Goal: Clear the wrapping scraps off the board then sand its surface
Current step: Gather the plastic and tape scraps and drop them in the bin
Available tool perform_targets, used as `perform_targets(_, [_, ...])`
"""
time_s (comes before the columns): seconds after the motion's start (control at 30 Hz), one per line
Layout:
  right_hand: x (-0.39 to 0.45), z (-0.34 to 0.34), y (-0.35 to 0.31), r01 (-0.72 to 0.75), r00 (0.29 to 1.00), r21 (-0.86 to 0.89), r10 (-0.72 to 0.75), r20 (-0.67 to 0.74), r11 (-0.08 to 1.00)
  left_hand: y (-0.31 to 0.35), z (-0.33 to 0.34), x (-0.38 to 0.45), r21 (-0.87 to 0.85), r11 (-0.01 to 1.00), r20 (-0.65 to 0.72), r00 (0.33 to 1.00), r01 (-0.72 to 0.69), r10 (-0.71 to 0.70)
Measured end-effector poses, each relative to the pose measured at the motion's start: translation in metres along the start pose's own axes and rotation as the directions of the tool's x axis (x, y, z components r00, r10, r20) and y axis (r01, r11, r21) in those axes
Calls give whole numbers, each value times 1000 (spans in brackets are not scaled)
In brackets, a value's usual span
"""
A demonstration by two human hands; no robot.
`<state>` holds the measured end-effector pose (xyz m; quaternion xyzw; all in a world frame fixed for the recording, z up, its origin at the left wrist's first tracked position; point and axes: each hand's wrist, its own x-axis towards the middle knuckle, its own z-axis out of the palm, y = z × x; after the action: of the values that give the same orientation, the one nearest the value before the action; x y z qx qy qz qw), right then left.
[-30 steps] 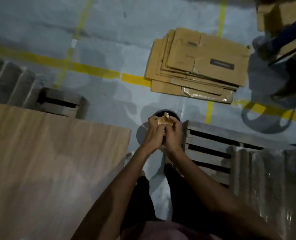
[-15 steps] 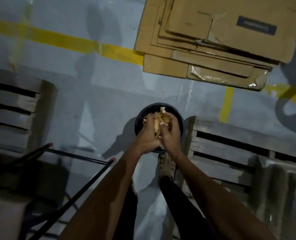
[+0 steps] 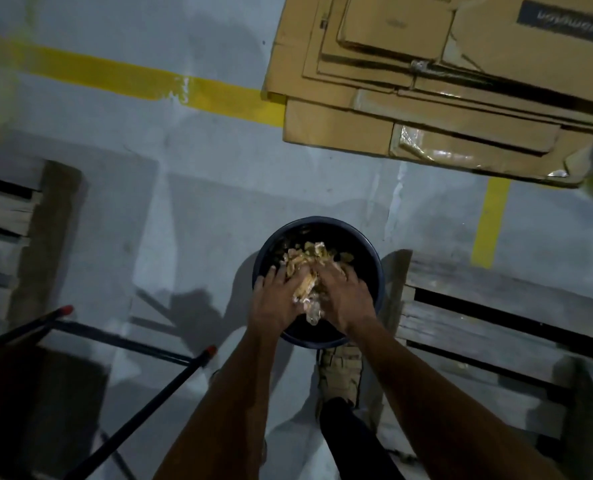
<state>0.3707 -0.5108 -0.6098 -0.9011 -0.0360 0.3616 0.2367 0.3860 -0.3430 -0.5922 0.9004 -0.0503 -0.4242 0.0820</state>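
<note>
A round dark bin [image 3: 374, 261] stands on the grey floor in front of my feet. A crumpled wad of brown and clear wrapping scraps [image 3: 307, 268] sits in its mouth. My left hand [image 3: 276, 301] and my right hand [image 3: 343, 299] lie side by side over the bin, fingers spread and fairly straight, pressing down on the wad from both sides. The board is out of view.
Flattened cardboard boxes [image 3: 444, 81] lie stacked at the upper right. Wooden pallets stand at the right [image 3: 496, 323] and left [image 3: 7, 237]. Black metal legs with red tips [image 3: 139, 407] slant at the lower left. Yellow lines [image 3: 122, 77] cross the floor.
The view has swung off the board and down over the bin. My hands, which clutched the wad together above the bin, have lowered into it and their fingers have spread out.
</note>
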Motion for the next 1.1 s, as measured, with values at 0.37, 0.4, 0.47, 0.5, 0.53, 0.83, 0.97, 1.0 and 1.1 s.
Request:
perform_targets(0.37, [-56,-44,-64,-207,968,224,232,-93,952,23,-21,-48,-478,878,-251,958,0,-137])
perform_targets(0.4, [-64,-50,-73,-199,960,302,248,-134,932,24,-27,-60,-483,876,-253,956,6,-146])
perform_targets(0.47, [-82,-65,-90,-190,939,448,295,-177,874,30,-43,-87,-499,866,-239,958,16,-156])
perform_targets(0.5, [-93,-74,-101,-180,930,504,313,-192,845,34,-51,-100,-540,841,-248,955,5,-165])
perform_targets(0.53, [-106,-84,-112,-162,922,548,323,-212,821,39,-62,-117,-608,794,-271,946,-23,-180])
perform_targets(0.83, [-296,-192,-297,152,869,687,235,-435,711,59,-202,-395,-906,258,-422,771,-336,-478])
perform_targets(0.97, [-381,-222,-378,357,839,650,75,-539,671,39,-242,-515,-847,222,-524,687,-484,-503])
perform_targets(1.0, [-402,-225,-400,403,834,638,23,-551,656,30,-248,-543,-829,232,-549,661,-510,-511])
perform_targets(1.1, [-456,-223,-458,521,816,604,-144,-560,604,0,-253,-614,-789,285,-598,570,-545,-564])
